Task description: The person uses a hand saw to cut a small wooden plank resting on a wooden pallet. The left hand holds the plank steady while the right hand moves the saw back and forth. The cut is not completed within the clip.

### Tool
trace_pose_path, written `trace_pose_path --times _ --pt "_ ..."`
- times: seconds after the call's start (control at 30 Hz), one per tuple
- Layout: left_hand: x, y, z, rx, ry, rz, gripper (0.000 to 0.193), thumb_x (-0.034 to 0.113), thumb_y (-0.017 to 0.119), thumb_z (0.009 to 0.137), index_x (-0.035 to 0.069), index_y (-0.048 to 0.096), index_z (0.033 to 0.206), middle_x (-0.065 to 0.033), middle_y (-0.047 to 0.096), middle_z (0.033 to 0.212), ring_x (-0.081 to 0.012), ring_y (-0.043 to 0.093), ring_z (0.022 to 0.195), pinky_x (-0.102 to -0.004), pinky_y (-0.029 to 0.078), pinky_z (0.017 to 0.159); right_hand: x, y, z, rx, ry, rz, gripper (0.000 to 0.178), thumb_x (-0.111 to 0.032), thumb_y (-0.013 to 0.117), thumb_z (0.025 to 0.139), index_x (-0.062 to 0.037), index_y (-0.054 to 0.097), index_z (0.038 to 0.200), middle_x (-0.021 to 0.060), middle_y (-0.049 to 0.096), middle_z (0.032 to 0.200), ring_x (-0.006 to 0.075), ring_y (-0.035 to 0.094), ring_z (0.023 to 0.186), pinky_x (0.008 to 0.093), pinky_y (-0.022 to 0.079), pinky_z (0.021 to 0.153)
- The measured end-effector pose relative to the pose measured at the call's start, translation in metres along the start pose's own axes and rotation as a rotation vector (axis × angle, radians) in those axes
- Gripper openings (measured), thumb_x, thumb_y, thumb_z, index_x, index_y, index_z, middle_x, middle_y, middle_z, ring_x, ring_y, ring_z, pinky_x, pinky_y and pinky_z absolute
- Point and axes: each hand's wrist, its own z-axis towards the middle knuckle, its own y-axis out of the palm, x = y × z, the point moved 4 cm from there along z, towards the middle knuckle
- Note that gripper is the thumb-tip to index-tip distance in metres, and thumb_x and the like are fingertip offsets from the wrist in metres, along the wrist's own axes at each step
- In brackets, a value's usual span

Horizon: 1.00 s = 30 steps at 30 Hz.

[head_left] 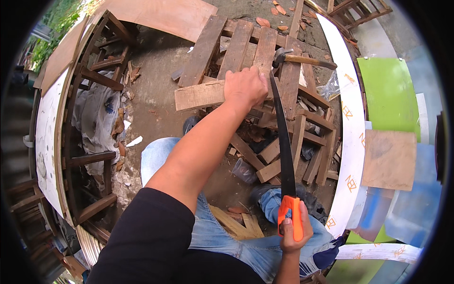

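Currently, your left hand point(246, 87) clasps one board point(199, 94) at the near edge of one slatted platform point(235, 49) bearing one hammer point(307, 60); your right hand point(293, 241) grips one saw point(284, 146).

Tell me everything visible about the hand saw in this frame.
The hand saw has a long, dark, metal-looking blade that narrows toward its far end, and a bright orange, plastic-looking handle. The right hand grips the handle. The blade points up the picture, leaning slightly left, its tip near the left hand, which rests on a wooden board. Whether the blade touches the board is unclear.
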Motion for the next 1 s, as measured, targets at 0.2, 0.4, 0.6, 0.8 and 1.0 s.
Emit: trace_pose_path --times 0.2,0.4,0.6,0.8,1.0 --pt "0.002 -0.002 0.000 0.036 0.038 0.025 0.042 0.034 0.037 0.102 0.004 0.065 0.108 -0.0179 0.072 0.105 -0.0365 0.068 0.100 -0.0515 0.044 0.094 -0.019 0.048 0.108 -0.006 -0.155 -0.027 0.048 -0.002 0.063 0.090 0.0082 0.057 0.136 0.0225 0.066 0.131 0.0239 0.067 0.115 0.0331 0.051 0.098" --pt "0.003 -0.004 0.000 -0.001 -0.024 0.009 0.041 0.034 0.038 0.102 0.004 0.066 0.106 -0.0179 0.072 0.105 -0.0364 0.068 0.100 -0.0513 0.044 0.093 -0.021 0.073 0.149 -0.036 -0.158 0.025 0.048 -0.003 0.064 0.090 0.0033 0.059 0.137 0.0195 0.067 0.132 0.0241 0.065 0.120 0.0336 0.048 0.103" --pt "0.001 -0.002 0.000 0.027 0.002 -0.022 0.041 0.035 0.039 0.102 0.004 0.066 0.106 -0.0185 0.072 0.105 -0.0364 0.068 0.100 -0.0515 0.043 0.094 -0.015 0.004 0.016 -0.011 0.060 0.149 0.053 -0.003 0.063 0.087 0.0131 0.054 0.137 0.0242 0.069 0.122 0.0263 0.068 0.112 0.0348 0.050 0.099" --pt "0.000 0.001 -0.003 -0.014 0.038 0.009 0.041 0.035 0.038 0.102 0.004 0.065 0.109 -0.0181 0.072 0.106 -0.0366 0.067 0.102 -0.0514 0.044 0.093 -0.015 0.022 0.065 0.001 0.161 0.090 0.051 -0.005 0.064 0.089 0.0112 0.055 0.137 0.0229 0.069 0.122 0.0248 0.067 0.110 0.0348 0.051 0.098" --pt "0.001 -0.006 -0.001 0.010 -0.001 0.015 0.042 0.036 0.039 0.102 0.005 0.065 0.110 -0.0186 0.071 0.111 -0.0362 0.068 0.103 -0.0516 0.045 0.093 -0.016 0.085 0.170 -0.048 -0.175 0.032 0.047 -0.003 0.064 0.091 0.0049 0.059 0.137 0.0201 0.065 0.133 0.0246 0.063 0.123 0.0331 0.048 0.104"
